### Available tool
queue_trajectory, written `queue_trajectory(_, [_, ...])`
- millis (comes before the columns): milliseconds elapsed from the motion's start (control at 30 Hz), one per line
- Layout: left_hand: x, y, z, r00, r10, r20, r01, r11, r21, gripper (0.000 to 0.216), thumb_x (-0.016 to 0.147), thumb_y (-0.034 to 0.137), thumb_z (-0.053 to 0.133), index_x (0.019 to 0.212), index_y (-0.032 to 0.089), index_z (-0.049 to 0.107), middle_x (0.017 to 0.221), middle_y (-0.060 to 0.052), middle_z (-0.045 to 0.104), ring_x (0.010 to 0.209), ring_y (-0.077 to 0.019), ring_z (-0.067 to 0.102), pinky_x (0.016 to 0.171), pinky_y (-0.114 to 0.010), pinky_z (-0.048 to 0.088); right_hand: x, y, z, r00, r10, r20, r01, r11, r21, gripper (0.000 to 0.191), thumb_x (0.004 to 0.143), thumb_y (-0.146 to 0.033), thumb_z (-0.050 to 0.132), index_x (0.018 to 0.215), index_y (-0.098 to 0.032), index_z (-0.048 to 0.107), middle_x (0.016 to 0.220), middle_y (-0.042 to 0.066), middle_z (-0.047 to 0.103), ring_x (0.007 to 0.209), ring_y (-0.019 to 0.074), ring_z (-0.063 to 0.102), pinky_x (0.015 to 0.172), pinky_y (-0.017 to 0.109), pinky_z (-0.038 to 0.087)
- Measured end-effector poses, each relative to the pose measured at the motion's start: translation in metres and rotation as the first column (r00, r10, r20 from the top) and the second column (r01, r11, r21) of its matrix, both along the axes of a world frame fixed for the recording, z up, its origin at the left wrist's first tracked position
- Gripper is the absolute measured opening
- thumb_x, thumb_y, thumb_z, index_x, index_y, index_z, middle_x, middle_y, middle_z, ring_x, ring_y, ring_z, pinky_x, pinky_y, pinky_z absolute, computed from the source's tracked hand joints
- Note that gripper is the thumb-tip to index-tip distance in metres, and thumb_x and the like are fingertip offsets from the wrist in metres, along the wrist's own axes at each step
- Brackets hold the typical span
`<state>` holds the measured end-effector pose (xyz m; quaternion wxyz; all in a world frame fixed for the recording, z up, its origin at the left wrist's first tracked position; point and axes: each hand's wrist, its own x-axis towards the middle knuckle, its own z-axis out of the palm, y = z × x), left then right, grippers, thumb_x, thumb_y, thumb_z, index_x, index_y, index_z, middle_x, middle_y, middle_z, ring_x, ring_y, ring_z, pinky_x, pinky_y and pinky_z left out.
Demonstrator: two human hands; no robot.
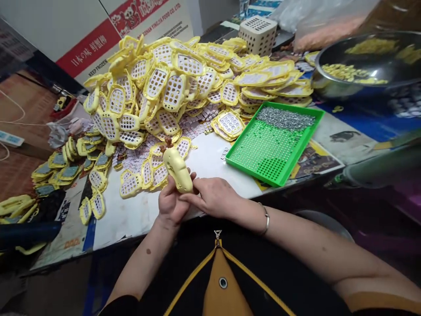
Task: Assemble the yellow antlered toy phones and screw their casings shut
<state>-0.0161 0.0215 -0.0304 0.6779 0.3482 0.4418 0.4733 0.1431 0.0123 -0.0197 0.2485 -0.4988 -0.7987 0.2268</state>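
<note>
In the head view, a pale yellow plastic toy casing (pixel 178 169) with a small brown antler-like piece (pixel 168 143) at its top stands tilted above the table's front edge. My left hand (pixel 173 202) is wrapped round its lower left side, fingers closed. My right hand (pixel 214 195) is closed at the casing's lower right end, thumb and fingers pressed against it. Just behind lie several yellow casing halves (pixel 130 184) with white keypad grids full of holes. Whether a small part sits between my right fingertips is hidden.
A high heap of yellow keypad casings (pixel 157 83) fills the back. On the right lies a green perforated tray (pixel 275 147) with many small silver screws (pixel 285 118). Beyond are a steel bowl (pixel 332 87) of small yellow pieces and a beige basket (pixel 258 35). Casings with grey panels (pixel 67 173) lie left.
</note>
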Motion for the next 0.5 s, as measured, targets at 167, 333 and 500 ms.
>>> queue_trajectory(167, [0.011,-0.004,-0.002,0.998,-0.061,0.027,0.061,0.998,0.004,0.043,0.079,0.060,0.063,0.101,0.025,0.072,0.113,-0.006,0.074,0.119,-0.0297,0.061,0.104,-0.053,0.047,0.000,-0.007,-0.002,0.998,0.061,-0.029,-0.061,0.998,0.002,0.052,0.100,-0.047,0.033,0.079,-0.014,0.067,0.071,0.009,0.073,0.059,0.0169,0.062,0.053,0.028,0.030])
queue_trajectory(333, [0.008,0.003,0.000,0.996,-0.050,0.074,0.043,0.995,0.094,0.042,0.073,0.064,0.066,0.093,0.028,0.073,0.104,-0.004,0.076,0.113,-0.0300,0.064,0.106,-0.057,0.044,0.016,-0.014,-0.007,0.993,0.122,0.003,-0.122,0.986,0.116,0.056,0.097,-0.057,0.036,0.078,-0.015,0.068,0.070,0.008,0.072,0.056,0.0158,0.059,0.052,0.028,0.027])
queue_trajectory(500, [0.019,0.001,0.000,0.990,-0.109,0.091,0.115,0.991,-0.065,0.048,0.059,0.056,0.081,0.089,0.018,0.075,0.100,-0.011,0.076,0.109,-0.0356,0.066,0.101,-0.055,0.048,0.022,-0.007,-0.005,0.998,-0.026,0.050,0.018,0.988,0.156,0.062,0.097,-0.056,0.033,0.075,-0.012,0.069,0.061,0.011,0.068,0.051,0.0168,0.057,0.050,0.030,0.023])
